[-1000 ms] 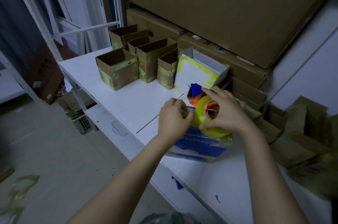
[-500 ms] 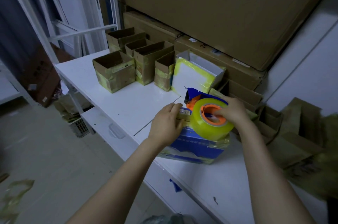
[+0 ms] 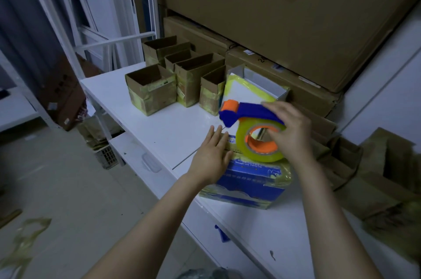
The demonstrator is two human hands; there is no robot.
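Note:
A blue-and-white box (image 3: pixel 248 180) wrapped in yellowish tape lies on the white shelf (image 3: pixel 164 128). My left hand (image 3: pixel 211 155) rests flat on its left top edge, fingers straight. My right hand (image 3: pixel 289 130) grips a tape dispenser (image 3: pixel 252 128) with a blue frame, orange core and a yellow roll of tape, held just above the box's top. The dispenser's orange-tipped head points left.
Several open taped cardboard boxes (image 3: pixel 152 89) stand at the shelf's back left, beside a white open box (image 3: pixel 255 89) with yellow tape. Large cartons (image 3: pixel 273 16) are stacked behind. Crumpled cardboard (image 3: pixel 382 176) lies at right. Tape scraps (image 3: pixel 25 240) litter the floor.
My right hand has lifted and tilted the dispenser so its head swings up and left. My left hand has uncurled from pinching the tape and now lies flat on the box.

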